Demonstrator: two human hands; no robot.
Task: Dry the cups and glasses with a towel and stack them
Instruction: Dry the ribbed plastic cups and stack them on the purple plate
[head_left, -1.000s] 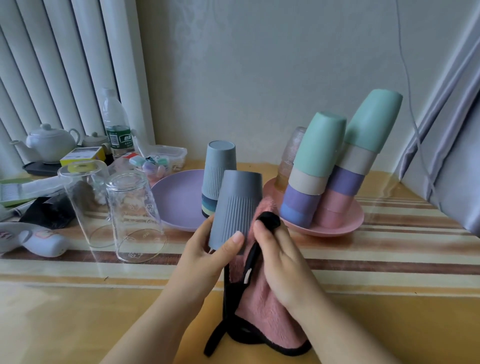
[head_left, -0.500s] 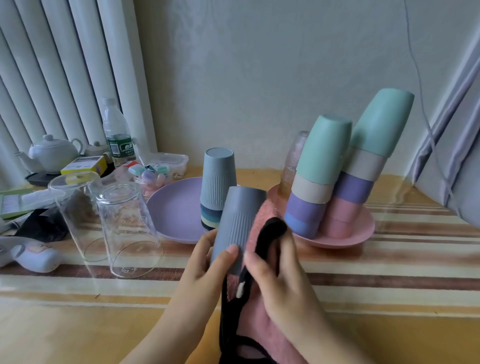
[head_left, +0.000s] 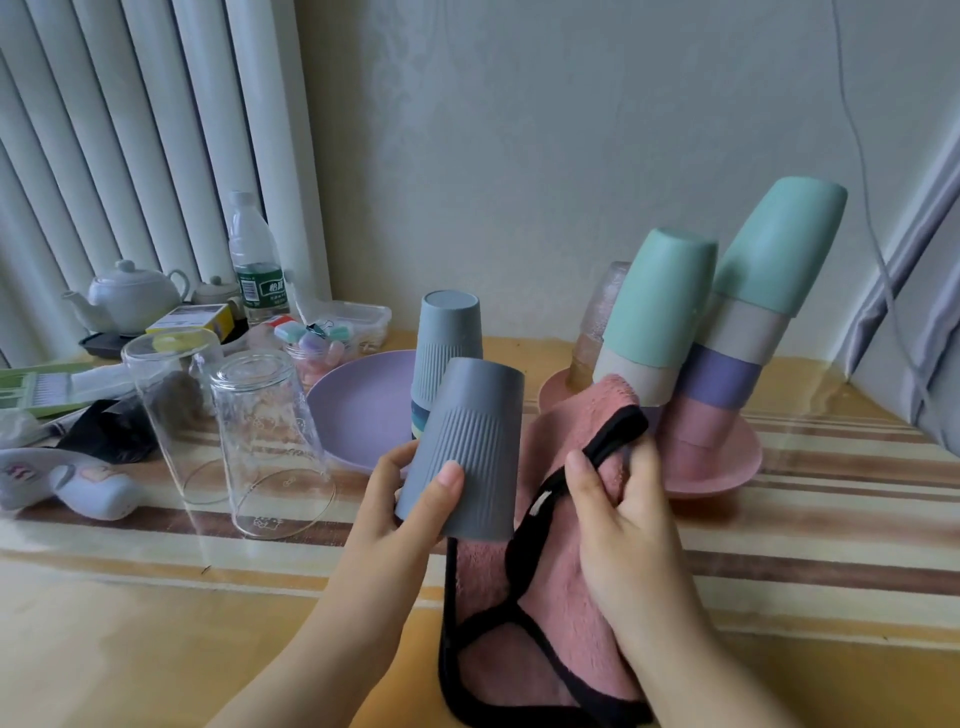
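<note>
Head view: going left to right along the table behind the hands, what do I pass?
Teapot → water bottle → two upturned glasses → purple bowl → grey cup stack → pink plate carrying two leaning cup stacks.

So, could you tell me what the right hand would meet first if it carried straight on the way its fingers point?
Probably the nearer stack of cups on the pink plate, though depth is unclear.

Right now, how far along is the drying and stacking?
Done, it seems: a ribbed cup stack stands upside down in the purple bowl, and two pastel stacks lean on the pink plate. In hand: the left hand grips a grey ribbed cup; the right hand holds the pink towel. Left: stacking this cup, probably also the two clear glasses.
</note>
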